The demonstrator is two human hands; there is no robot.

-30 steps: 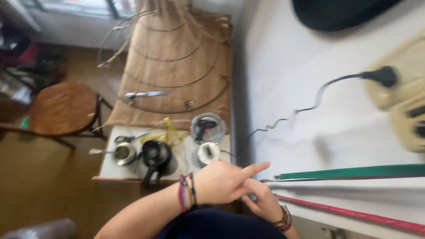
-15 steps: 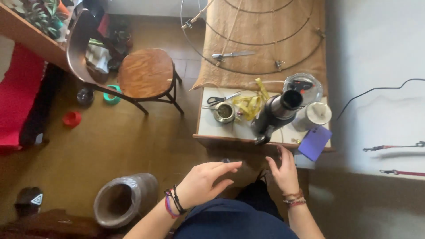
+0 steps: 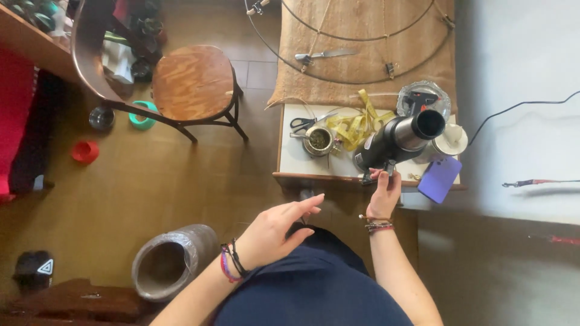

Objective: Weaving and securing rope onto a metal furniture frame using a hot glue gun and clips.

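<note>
A wooden floor (image 3: 181,181) is seen from above, filling the left and middle of the view. On it a round-seated wooden chair (image 3: 190,81) is stood, left of a small white table (image 3: 314,166). Beyond the table a burlap cloth (image 3: 362,54) is spread, crossed by a wire hoop (image 3: 338,75), with a knife (image 3: 323,55) laid on it. Near the bottom left a grey cylindrical container (image 3: 172,259) is lying on the floor, its mouth turned towards the camera.

On the table a black and steel thermos flask (image 3: 396,140) is stood, tilted in the view, its open mouth up and to the right. Just left of it a yellow measuring tape (image 3: 353,124) is heaped, and further left a metal cup of green herb (image 3: 318,140) is placed beside a pair of scissors (image 3: 302,123). A purple phone (image 3: 439,179) is laid over the table's front right edge.

The right hand (image 3: 383,192) is raised to the table's front edge, its fingers closed on a small dark clip (image 3: 377,175) at the base of the flask. The left hand (image 3: 279,228) is held open and empty above the lap, fingers spread and apart, touching nothing.
</note>
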